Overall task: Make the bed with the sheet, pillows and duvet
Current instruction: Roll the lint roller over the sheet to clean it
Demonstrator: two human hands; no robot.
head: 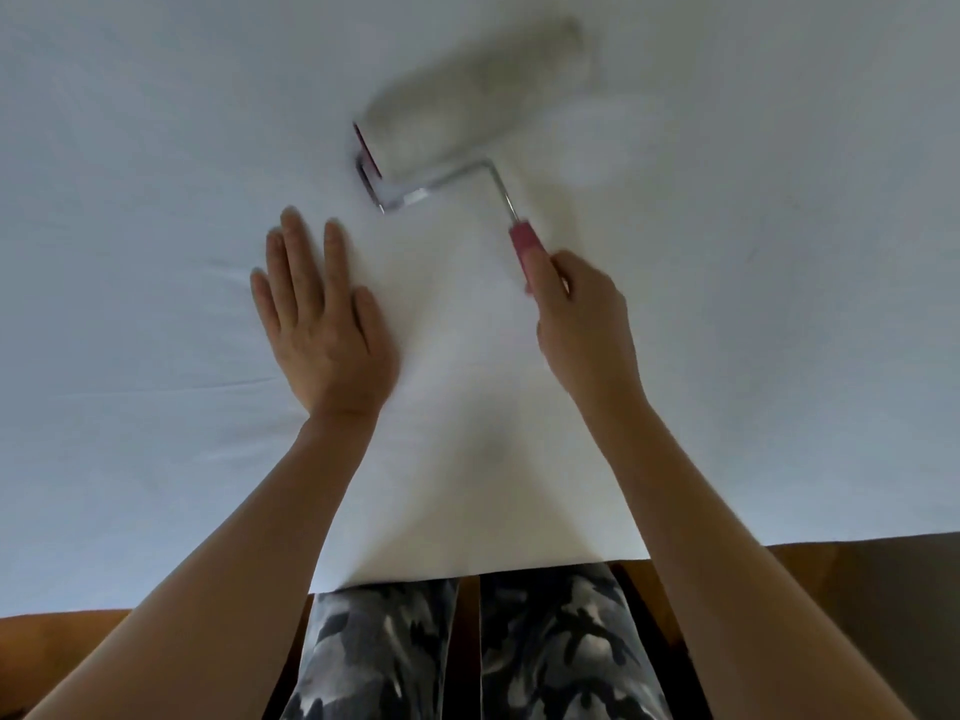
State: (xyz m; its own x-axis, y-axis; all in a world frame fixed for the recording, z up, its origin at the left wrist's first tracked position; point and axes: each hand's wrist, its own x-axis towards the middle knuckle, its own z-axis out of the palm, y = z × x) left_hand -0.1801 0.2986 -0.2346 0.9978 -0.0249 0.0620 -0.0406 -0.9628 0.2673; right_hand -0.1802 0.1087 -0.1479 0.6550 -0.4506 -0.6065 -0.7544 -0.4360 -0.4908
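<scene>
Head view. Your left hand (324, 324) lay flat, palm down, on the white sheet (156, 148). Its fingers (291, 262) were straight and slightly spread, the thumb set out to the side; the hand held nothing and only pressed on the cloth. Faint creases ran across the sheet to the left of that hand.

Your right hand (584, 327) gripped the pink handle (524, 246) of a lint roller (475, 96). Its fingers were curled closed round the lower part of the handle, with the thumb lying along the handle's near side. The upper part of the handle stood clear of the hand. A bent metal rod (457, 184) ran from the handle to the roller's wide grey drum, which was blurred and lay on the sheet, ahead of and between your hands.

The sheet covered the whole bed surface, and its near edge ended at your patterned trousers (561, 641). Brown floor (857, 589) showed on both sides of your legs.
</scene>
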